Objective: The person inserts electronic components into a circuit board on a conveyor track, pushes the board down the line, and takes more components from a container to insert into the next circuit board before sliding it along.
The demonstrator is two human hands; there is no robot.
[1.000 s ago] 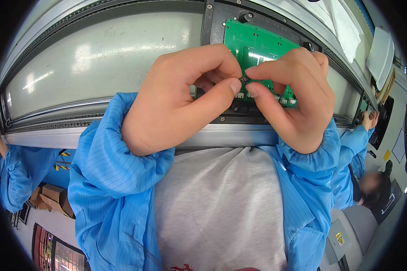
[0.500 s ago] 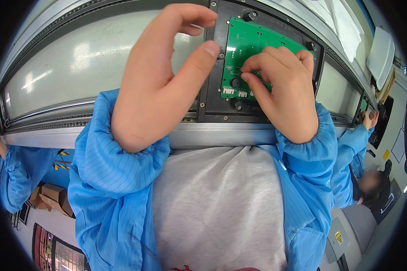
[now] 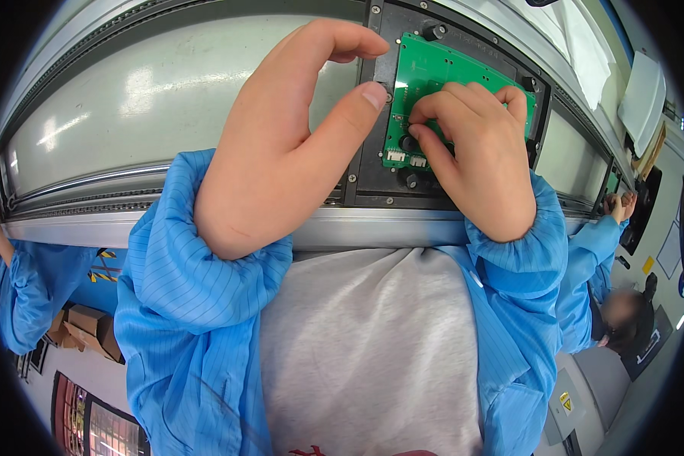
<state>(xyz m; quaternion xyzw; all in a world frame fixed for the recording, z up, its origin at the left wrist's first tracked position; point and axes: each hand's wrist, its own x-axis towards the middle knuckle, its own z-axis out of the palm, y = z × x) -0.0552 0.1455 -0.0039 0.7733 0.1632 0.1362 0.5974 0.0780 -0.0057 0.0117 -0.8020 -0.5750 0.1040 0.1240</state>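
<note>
A green circuit board [image 3: 422, 64] lies in a black fixture plate [image 3: 368, 178] with dark round knobs and screws around it. White connectors [image 3: 396, 156] and a black round part [image 3: 408, 143] sit along the board's near left edge. Over the board, my right hand [image 3: 482, 148] has thumb and index finger pinched close to its surface; whatever is between the fingertips is too small to make out. My left hand [image 3: 289, 137] is beside the fixture's left edge, thumb and fingers apart, holding nothing. Its fingertips reach the plate's left border; contact cannot be made out.
The fixture sits on a conveyor line with a pale surface [image 3: 129, 99] and a metal front rail [image 3: 380, 228]. At the right a co-worker in a blue sleeve [image 3: 591, 243] has hands at the line. Another blue sleeve [image 3: 30, 296] shows at the far left, near cardboard boxes [image 3: 93, 327].
The fixture and board have shifted a little to the right along the line. My left hand has moved right with them, while my right hand stays nearly in place, still pinched.
</note>
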